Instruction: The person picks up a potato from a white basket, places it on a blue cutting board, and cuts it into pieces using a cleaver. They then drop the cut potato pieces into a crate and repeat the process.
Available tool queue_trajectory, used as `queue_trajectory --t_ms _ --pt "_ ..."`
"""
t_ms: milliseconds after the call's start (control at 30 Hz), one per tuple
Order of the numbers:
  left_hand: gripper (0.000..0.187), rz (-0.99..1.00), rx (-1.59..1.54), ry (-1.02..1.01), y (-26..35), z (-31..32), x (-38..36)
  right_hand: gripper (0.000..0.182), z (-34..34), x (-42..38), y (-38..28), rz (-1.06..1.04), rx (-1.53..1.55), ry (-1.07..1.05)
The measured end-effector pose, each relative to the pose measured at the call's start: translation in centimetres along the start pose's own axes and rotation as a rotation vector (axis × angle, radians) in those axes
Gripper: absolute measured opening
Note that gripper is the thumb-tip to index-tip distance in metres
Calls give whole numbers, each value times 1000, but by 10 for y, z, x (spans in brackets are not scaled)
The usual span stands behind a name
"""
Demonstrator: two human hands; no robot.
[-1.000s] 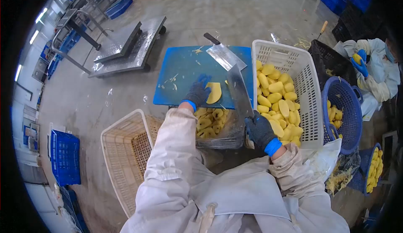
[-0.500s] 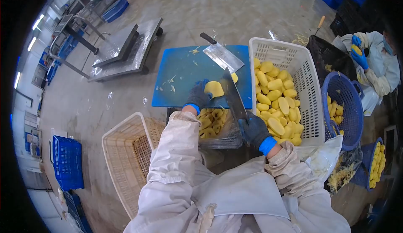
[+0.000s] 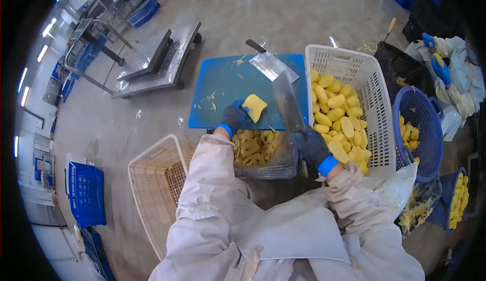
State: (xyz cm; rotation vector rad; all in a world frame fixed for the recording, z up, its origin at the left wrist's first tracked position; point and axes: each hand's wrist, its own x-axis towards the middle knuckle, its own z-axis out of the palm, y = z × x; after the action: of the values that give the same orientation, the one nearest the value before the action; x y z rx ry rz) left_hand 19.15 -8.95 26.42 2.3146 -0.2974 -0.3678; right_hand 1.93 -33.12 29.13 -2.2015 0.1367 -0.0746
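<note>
My left hand [image 3: 234, 116], in a dark glove with a blue cuff, grips a peeled yellow potato [image 3: 255, 107] near the front edge of a blue cutting board [image 3: 215, 83]. The potato looks squarish with trimmed sides. In my right hand [image 3: 312, 146] is a cleaver [image 3: 287, 102], its blade raised, slightly blurred, just right of the potato and apart from it. A second cleaver [image 3: 273, 67] with a black handle lies at the back right of the board. Below the board's front edge, a plastic-lined container holds potato pieces [image 3: 255, 148].
Right of the board stands a white crate [image 3: 382, 103] of peeled potatoes [image 3: 336, 114]. Beyond it are a purple basket [image 3: 420, 152] and a co-worker [image 3: 455, 78] in blue gloves holding a potato. A cream crate [image 3: 147, 179] sits at left, a metal platform cart [image 3: 147, 78] behind.
The potato in my left hand has turned and looks squarer. My right hand with the cleaver has shifted slightly, blade away from the potato. The small piece beside the blade no longer shows.
</note>
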Motion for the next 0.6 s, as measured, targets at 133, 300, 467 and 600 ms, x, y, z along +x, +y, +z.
queue_trajectory --t_ms 133,300,467,600 --pt "54 47 98 134 23 -1 -6 23 -39 -37 -12 277 304 -47" --pt "63 270 138 182 24 29 15 21 -51 -54 0 404 434 -11" --pt "64 170 84 100 33 25 1 21 -63 -60 31 -35 -317 184" --pt "56 133 -245 -124 3 14 -35 24 -90 -67 38 6 -566 115"
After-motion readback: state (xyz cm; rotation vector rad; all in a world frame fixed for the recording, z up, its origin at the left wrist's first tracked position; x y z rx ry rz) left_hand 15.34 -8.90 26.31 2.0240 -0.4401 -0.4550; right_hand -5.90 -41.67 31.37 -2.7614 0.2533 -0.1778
